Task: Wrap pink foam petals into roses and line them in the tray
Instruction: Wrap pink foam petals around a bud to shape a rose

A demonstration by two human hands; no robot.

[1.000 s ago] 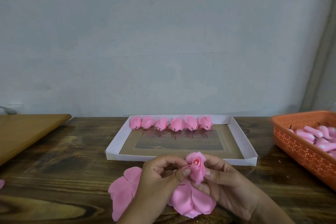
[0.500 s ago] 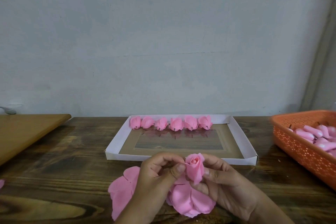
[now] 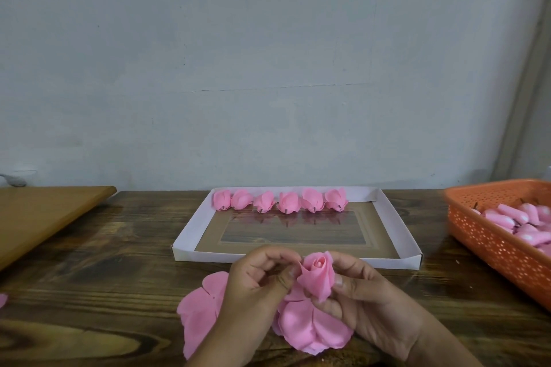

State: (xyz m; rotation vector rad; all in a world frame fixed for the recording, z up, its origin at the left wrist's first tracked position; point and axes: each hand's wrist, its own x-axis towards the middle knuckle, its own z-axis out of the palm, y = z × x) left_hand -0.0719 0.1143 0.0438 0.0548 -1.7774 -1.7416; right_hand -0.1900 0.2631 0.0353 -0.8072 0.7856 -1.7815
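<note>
At the far left a tan wooden board (image 3: 44,217) lies on your dark wooden table (image 3: 89,292), and a scrap of pink foam (image 3: 2,300) shows at the table's left edge. Nearer the middle, loose pink foam petals (image 3: 199,316) lie flat on the table, partly under your left hand (image 3: 256,286). That hand has its fingers curled, thumb and fingertips pinching the outer petal of the half-wrapped rose (image 3: 316,274) on its left side. The rose stands upright between both hands, just in front of the white tray (image 3: 190,235), above more spread petals. Your right hand (image 3: 366,304) cups the rose from the right and below, thumb pressed on its side, fingers curled under its base. In the tray, six finished roses (image 3: 280,201) lie in a row along the far wall. At the far right an orange basket (image 3: 492,247) holds pink buds (image 3: 524,220).
</note>
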